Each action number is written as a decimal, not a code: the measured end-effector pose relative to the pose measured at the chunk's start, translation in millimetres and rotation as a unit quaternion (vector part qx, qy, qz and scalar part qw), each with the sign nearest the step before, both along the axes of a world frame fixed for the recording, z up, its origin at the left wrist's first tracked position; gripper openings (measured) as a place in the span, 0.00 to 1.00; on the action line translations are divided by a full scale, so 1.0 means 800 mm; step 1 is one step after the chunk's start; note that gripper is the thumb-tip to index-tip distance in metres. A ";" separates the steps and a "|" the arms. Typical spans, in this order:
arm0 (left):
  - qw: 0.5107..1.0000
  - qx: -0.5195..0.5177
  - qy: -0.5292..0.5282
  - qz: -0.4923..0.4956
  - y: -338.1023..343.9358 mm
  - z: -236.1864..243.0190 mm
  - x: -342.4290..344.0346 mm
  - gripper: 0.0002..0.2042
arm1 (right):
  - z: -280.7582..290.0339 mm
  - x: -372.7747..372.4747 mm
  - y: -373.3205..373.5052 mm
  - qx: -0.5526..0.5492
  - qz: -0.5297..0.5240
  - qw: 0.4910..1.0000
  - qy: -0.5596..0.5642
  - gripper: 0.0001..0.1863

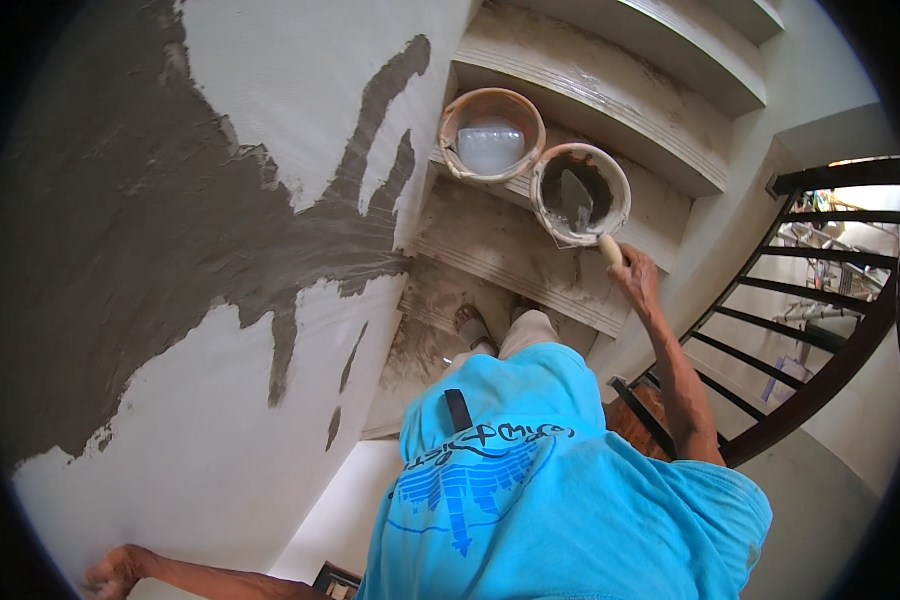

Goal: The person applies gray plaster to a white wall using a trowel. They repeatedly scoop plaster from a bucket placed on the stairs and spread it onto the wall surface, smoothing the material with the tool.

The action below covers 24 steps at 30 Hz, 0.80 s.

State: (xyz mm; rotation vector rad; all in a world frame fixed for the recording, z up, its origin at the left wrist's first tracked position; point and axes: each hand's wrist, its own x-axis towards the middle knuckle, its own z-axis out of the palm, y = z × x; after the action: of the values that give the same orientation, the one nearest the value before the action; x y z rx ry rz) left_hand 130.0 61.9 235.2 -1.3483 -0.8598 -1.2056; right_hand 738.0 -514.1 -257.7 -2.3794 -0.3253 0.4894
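Observation:
My right hand (636, 270) grips the pale handle (610, 246) of a trowel at the rim of a bucket (618, 180), whose inside is dark and coated in grey material, with the blade (576, 200) lying in it. Just left stands an orange-rimmed bucket (525, 105) with a clear plastic object and whitish liquid. At lower left my left hand (112, 570) is curled at the white wall (200, 410); whether it holds anything is unclear. A broad, rough patch of grey plaster (160, 250) covers much of that wall, with streaks running toward the stairs.
Pale, smeared stairs (620, 90) climb ahead of me, and my sandalled feet (475, 325) stand on a dirty step below the buckets. A dark railing (805, 255) curves along the right, with metal clutter seen through its bars.

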 end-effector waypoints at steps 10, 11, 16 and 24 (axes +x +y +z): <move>0.991 0.009 0.117 0.059 -0.008 -0.006 0.014 0.28 | -0.129 0.105 0.015 -0.144 0.036 0.988 0.035 0.20; 0.993 0.003 0.104 0.060 -0.009 -0.008 0.010 0.28 | -0.136 0.109 0.023 -0.153 0.028 0.988 0.025 0.20; 0.996 -0.038 0.052 0.059 -0.007 -0.006 0.014 0.27 | -0.181 0.115 0.041 -0.162 -0.023 0.987 -0.006 0.19; 0.987 0.008 0.146 0.067 -0.002 0.003 -0.014 0.27 | -0.223 0.109 0.081 -0.143 -0.131 0.980 0.048 0.19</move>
State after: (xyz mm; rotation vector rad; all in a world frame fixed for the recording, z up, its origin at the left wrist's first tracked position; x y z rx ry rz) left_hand 119.0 60.6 237.6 -1.3888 -0.7168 -0.8824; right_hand 825.2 -449.2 -435.8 -2.6128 0.1120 0.5534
